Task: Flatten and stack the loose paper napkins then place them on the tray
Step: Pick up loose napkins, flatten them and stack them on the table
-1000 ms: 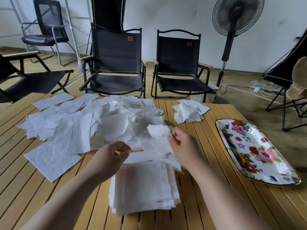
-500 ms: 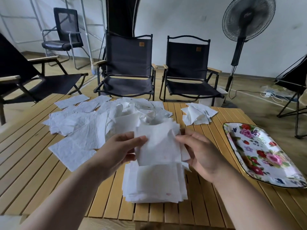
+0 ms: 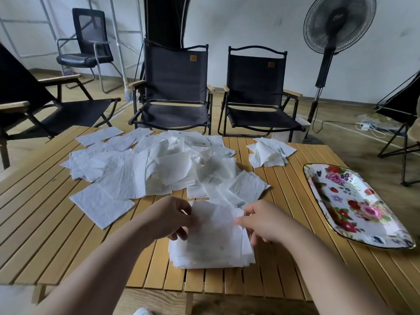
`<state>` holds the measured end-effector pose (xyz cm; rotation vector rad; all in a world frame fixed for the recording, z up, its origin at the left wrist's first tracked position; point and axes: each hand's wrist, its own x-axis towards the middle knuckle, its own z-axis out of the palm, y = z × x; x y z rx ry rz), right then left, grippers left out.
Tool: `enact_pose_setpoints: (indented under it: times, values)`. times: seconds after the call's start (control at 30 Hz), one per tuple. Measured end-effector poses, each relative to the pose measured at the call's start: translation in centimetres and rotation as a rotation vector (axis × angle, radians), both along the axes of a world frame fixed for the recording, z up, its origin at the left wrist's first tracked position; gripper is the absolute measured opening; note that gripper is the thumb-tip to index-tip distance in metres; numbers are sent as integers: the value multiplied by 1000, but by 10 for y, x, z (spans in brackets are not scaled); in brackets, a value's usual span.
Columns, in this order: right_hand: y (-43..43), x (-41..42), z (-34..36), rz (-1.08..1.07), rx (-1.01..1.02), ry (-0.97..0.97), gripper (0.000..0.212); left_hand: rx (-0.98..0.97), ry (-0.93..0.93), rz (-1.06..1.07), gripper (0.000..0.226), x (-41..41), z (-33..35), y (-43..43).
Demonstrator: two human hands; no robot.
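Note:
A single white napkin is stretched flat between my two hands, just above the neat stack of flattened napkins near the table's front edge. My left hand pinches its left edge and my right hand pinches its right edge. A big heap of loose, crumpled napkins spreads across the middle and left of the slatted wooden table. A smaller clump of napkins lies at the back right. The flowered tray sits on the right side with nothing on it.
Two black folding chairs stand behind the table and another at the left. A standing fan and floor cables are at the back right. The table's front edge runs just below the stack.
The napkin held up in front of the heap has come down onto the stack, spread flat between both hands. The camera view has shifted slightly.

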<state>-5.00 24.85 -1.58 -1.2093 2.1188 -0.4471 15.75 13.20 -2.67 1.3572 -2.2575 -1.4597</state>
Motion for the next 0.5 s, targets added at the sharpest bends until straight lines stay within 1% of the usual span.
enact_pose_setpoints:
  times: [0.1, 0.17, 0.33, 0.5]
  values:
    - [-2, -1, -2, -10, 7, 2, 25, -2, -6, 28, 5, 2, 0, -1]
    - [-3, -2, -3, -31, -17, 4, 19, -15, -9, 33, 7, 3, 1, -2]
    - [-5, -6, -9, -91, -177, 66, 6, -59, -30, 28, 8, 5, 0, -3]
    - [-6, -7, -13, -110, -254, 149, 12, -113, -44, 29, 8, 2, -1, -2]
